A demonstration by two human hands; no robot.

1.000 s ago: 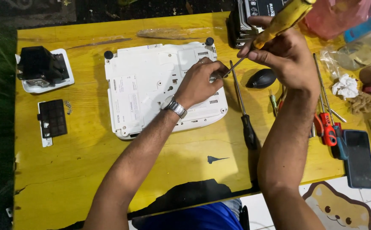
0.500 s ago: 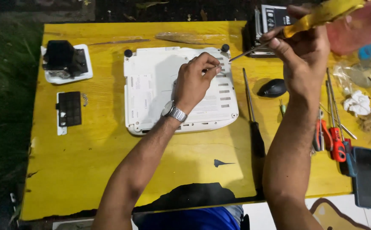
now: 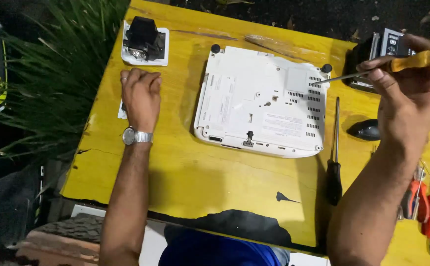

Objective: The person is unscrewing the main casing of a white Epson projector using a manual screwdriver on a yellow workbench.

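Yellow-handled screwdriver (image 3: 373, 70) is gripped in the closed right hand (image 3: 412, 93), its shaft pointing left at the white plastic projector casing's (image 3: 262, 101) far right corner, while the left hand (image 3: 141, 96), fingers curled, presses something hidden far left.

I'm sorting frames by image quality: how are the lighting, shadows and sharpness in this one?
Head view: bright light falls on the yellow table and white device, while the surroundings are dark; the arms cast dark shadows on the table; the left hand is fairly sharp, but the right hand and its yellow-handled screwdriver look slightly motion-blurred near the frame edge.
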